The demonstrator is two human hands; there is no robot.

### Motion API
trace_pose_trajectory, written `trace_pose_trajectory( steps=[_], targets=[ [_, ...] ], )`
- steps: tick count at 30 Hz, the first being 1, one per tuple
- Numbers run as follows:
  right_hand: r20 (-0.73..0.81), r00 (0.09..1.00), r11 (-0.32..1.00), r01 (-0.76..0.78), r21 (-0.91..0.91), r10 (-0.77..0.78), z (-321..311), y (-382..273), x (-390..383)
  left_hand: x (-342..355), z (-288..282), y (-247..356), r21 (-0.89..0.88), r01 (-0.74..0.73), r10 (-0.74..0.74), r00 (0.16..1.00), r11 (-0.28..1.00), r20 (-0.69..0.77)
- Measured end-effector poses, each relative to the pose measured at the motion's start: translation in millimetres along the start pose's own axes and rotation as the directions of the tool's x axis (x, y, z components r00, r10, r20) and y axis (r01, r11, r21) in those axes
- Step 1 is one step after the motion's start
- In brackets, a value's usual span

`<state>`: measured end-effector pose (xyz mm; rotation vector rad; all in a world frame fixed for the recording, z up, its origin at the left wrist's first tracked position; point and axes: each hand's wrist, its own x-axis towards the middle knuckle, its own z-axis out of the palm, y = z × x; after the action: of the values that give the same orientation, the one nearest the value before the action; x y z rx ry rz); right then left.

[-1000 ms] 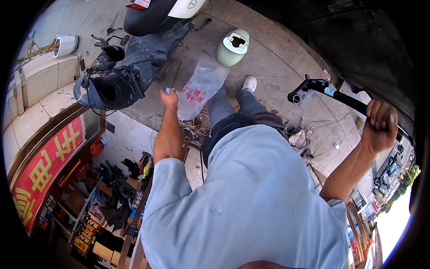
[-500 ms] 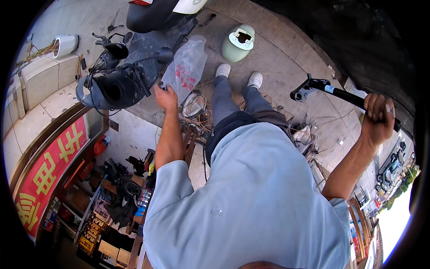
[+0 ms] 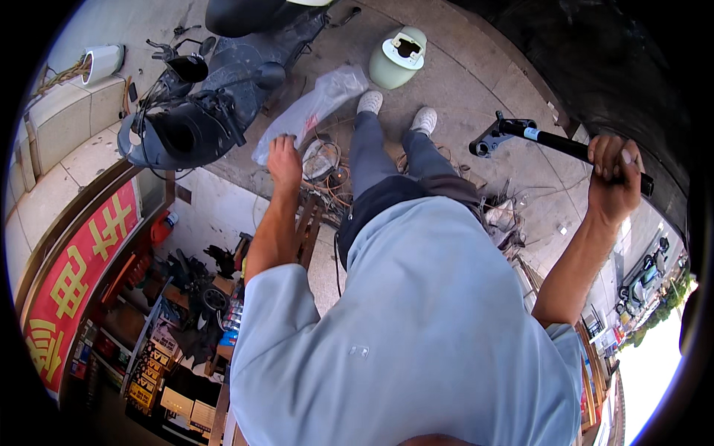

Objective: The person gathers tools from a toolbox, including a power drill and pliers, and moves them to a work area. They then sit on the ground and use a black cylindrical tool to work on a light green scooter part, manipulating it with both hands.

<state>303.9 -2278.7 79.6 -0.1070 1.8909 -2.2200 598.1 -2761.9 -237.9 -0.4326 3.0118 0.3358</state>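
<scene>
My right hand (image 3: 614, 177) is wrapped round a black steering stem (image 3: 563, 144), a metal tube with a white label and a clamp-like yoke at its far end. The stem is held up at the right, roughly level. At the left, my left hand (image 3: 284, 165) is raised with its fingers curled. A clear plastic bag (image 3: 316, 105) with red print stretches behind my fingertips toward my shoe. Whether those fingers pinch the bag cannot be made out.
A dark, dusty scooter (image 3: 178, 137) with its front panel open stands at the left. Beyond my feet sits a pale green scooter body part (image 3: 394, 63). Tangled cables (image 3: 338, 186) lie near my legs. Shelves with boxes (image 3: 152, 368) are at lower left, and a dark cover (image 3: 617, 67) is at upper right.
The bag has swung to a flatter slant, its far end shifting right and its near end left past my hand. My left hand has opened out slightly rightward; the stem has dropped back a little left.
</scene>
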Motion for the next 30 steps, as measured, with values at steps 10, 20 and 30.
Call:
trace_pose_trajectory(
  steps=[10, 20, 30],
  targets=[
    [0.055, 0.998, 0.999, -0.019, -0.039, 0.021, -3.3, 21.7, 12.2, -39.3, 10.9, 32.1, 0.141, -0.249, 0.187, 0.917, 0.958, 0.352],
    [0.078, 0.995, 0.997, -0.05, -0.066, 0.055, -13.4, 63.3, 8.9, -62.8, -34.2, 28.7, -0.13, -0.094, 0.098, 0.995, 0.987, 0.025],
    [0.012, 0.999, 0.995, 0.03, 0.099, -0.032, -49.0, 102.6, 4.6, -50.5, -149.8, 50.6, 0.021, -0.126, 0.128, 0.981, 0.992, -0.145]
  ],
)
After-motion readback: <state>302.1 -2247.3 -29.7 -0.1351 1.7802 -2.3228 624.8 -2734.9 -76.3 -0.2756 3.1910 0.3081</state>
